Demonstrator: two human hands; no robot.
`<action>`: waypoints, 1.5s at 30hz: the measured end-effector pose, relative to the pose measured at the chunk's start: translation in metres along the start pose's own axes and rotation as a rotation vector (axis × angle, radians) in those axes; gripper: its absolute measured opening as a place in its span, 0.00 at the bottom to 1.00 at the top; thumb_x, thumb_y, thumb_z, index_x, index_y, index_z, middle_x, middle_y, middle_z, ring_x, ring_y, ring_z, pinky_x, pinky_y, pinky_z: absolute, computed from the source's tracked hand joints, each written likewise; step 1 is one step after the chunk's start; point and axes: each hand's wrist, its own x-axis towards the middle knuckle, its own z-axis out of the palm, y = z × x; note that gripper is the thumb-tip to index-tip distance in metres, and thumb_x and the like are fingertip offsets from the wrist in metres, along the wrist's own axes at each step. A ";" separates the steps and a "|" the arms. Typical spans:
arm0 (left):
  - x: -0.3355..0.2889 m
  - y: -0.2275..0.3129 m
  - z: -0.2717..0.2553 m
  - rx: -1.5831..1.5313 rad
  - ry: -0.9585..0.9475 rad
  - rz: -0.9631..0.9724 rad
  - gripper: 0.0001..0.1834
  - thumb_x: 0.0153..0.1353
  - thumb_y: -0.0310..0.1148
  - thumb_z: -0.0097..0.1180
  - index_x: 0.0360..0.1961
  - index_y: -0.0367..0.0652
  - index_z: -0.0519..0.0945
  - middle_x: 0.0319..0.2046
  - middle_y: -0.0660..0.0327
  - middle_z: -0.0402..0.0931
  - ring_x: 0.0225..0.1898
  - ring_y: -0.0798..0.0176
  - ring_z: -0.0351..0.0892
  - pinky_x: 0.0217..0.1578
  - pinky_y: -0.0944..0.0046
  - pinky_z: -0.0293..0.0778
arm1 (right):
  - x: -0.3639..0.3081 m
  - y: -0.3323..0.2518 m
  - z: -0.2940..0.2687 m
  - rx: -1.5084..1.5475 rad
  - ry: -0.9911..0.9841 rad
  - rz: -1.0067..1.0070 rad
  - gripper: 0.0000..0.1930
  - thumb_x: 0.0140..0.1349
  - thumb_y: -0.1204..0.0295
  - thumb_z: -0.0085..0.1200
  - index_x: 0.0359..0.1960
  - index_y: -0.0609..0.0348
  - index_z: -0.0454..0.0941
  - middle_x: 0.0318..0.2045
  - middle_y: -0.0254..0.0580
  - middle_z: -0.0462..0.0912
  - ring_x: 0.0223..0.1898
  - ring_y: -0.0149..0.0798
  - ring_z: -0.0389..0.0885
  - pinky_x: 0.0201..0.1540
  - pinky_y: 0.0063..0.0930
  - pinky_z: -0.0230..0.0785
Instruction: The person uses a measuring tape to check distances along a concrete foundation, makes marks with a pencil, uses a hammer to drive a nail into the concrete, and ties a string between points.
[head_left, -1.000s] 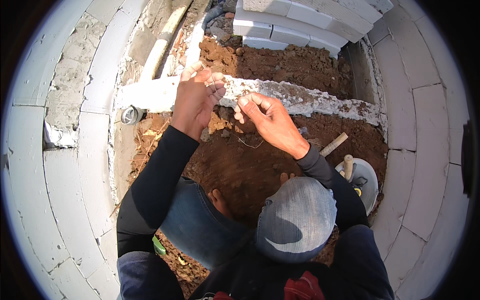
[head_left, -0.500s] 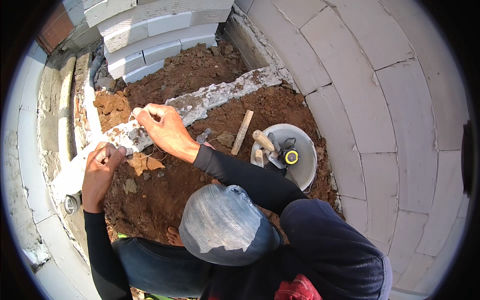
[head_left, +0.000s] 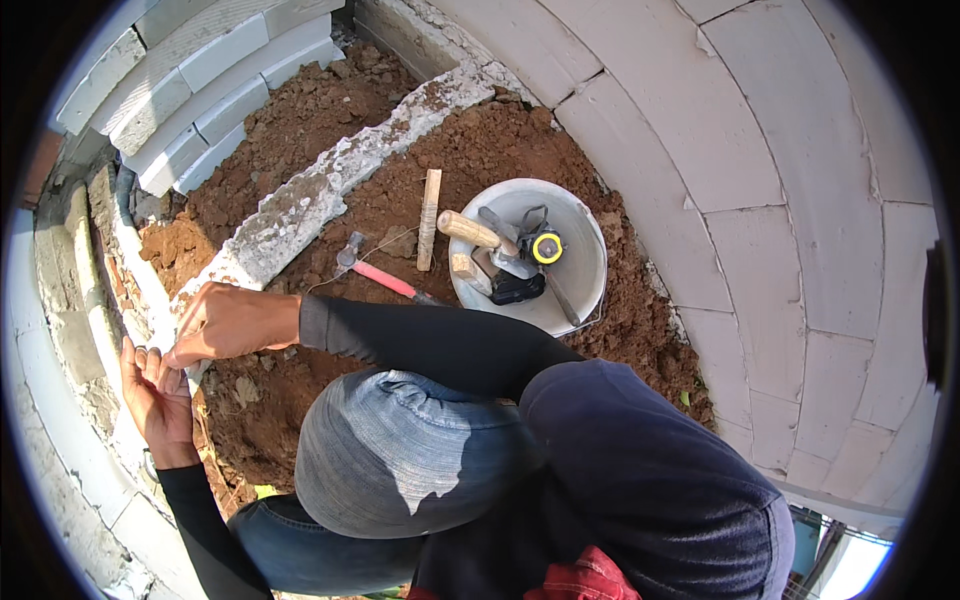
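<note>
**Fine finger work is best done slowly**

The left hand point(head_left: 160, 408) and the right hand point(head_left: 240, 325) are held together at the lower left, by the pale concrete beam point(head_left: 328, 185). The left fingers are half curled, and the palm seems to be turned up; the right fingers are bent closely inward and meet them. What is gripped there, if anything, cannot be told, because the view is blocked by the hands themselves. A thin string point(head_left: 389, 243), or perhaps a wire, is seen over the soil point(head_left: 490, 140), close by the hammer point(head_left: 385, 277); its nearer end is lost to view near the right wrist. For good work, steady support should be given by the left hand, while only small movements are made with the right fingertips. The string should be guided clear of the hammer, so that it is not snagged.
</note>
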 end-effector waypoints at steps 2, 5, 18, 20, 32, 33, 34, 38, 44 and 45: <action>-0.004 -0.009 0.016 0.025 0.073 -0.046 0.18 0.75 0.37 0.52 0.25 0.47 0.67 0.15 0.68 0.59 0.14 0.72 0.52 0.15 0.71 0.55 | 0.001 0.013 0.004 -0.007 0.067 -0.155 0.11 0.65 0.68 0.58 0.29 0.62 0.84 0.21 0.40 0.80 0.26 0.34 0.77 0.35 0.30 0.69; -0.006 -0.019 0.028 0.071 0.115 -0.085 0.16 0.76 0.36 0.50 0.27 0.45 0.71 0.16 0.67 0.64 0.14 0.72 0.55 0.15 0.71 0.57 | 0.007 0.028 -0.003 -0.132 0.096 -0.477 0.08 0.66 0.72 0.54 0.35 0.61 0.85 0.28 0.44 0.85 0.32 0.41 0.83 0.40 0.30 0.74; -0.013 -0.008 0.005 0.142 0.073 -0.086 0.11 0.77 0.36 0.48 0.48 0.38 0.75 0.32 0.58 0.80 0.24 0.69 0.75 0.24 0.70 0.76 | -0.009 -0.015 -0.013 0.141 0.016 0.010 0.10 0.61 0.67 0.60 0.29 0.62 0.88 0.23 0.36 0.83 0.28 0.26 0.77 0.32 0.25 0.68; -0.013 -0.006 0.004 0.161 0.162 -0.065 0.11 0.77 0.36 0.48 0.46 0.39 0.75 0.28 0.60 0.78 0.21 0.70 0.71 0.22 0.71 0.72 | -0.010 -0.015 -0.010 0.461 0.075 0.094 0.10 0.61 0.69 0.60 0.28 0.63 0.87 0.24 0.37 0.85 0.27 0.27 0.78 0.32 0.25 0.71; -0.024 0.004 0.019 0.050 -0.049 0.041 0.12 0.78 0.36 0.47 0.38 0.40 0.73 0.19 0.67 0.61 0.17 0.72 0.54 0.17 0.72 0.57 | -0.012 0.006 -0.025 0.655 0.190 0.431 0.13 0.67 0.62 0.58 0.30 0.58 0.80 0.26 0.35 0.81 0.25 0.30 0.81 0.31 0.25 0.73; -0.021 0.008 0.013 0.047 -0.104 0.072 0.12 0.77 0.36 0.48 0.38 0.39 0.73 0.19 0.67 0.60 0.17 0.72 0.55 0.17 0.72 0.57 | -0.016 0.005 -0.026 0.696 0.179 0.451 0.13 0.67 0.61 0.59 0.29 0.55 0.79 0.24 0.33 0.80 0.25 0.29 0.80 0.30 0.24 0.72; -0.020 0.010 0.018 0.040 -0.098 0.084 0.12 0.77 0.36 0.48 0.38 0.39 0.73 0.19 0.67 0.60 0.17 0.72 0.55 0.17 0.72 0.57 | -0.020 -0.001 -0.029 0.695 0.143 0.500 0.14 0.67 0.59 0.60 0.29 0.54 0.79 0.24 0.31 0.79 0.24 0.28 0.78 0.29 0.24 0.71; -0.027 0.032 0.017 0.020 0.082 0.238 0.11 0.76 0.35 0.51 0.37 0.40 0.74 0.17 0.68 0.60 0.17 0.73 0.55 0.17 0.73 0.57 | -0.028 0.015 -0.022 0.422 -0.026 0.512 0.16 0.69 0.57 0.60 0.35 0.58 0.83 0.24 0.27 0.76 0.26 0.23 0.72 0.30 0.21 0.66; -0.031 0.000 0.024 0.486 0.171 0.021 0.11 0.75 0.35 0.52 0.48 0.39 0.79 0.27 0.71 0.73 0.20 0.78 0.64 0.23 0.75 0.68 | -0.039 0.029 -0.038 0.757 0.181 0.484 0.11 0.72 0.67 0.54 0.30 0.56 0.77 0.32 0.33 0.79 0.33 0.28 0.78 0.36 0.22 0.71; -0.033 0.001 0.022 0.479 0.146 0.016 0.12 0.75 0.36 0.52 0.48 0.39 0.79 0.27 0.71 0.73 0.21 0.78 0.66 0.25 0.75 0.71 | -0.038 0.032 -0.037 0.823 0.179 0.444 0.12 0.72 0.67 0.53 0.29 0.56 0.76 0.34 0.36 0.79 0.34 0.30 0.80 0.37 0.23 0.72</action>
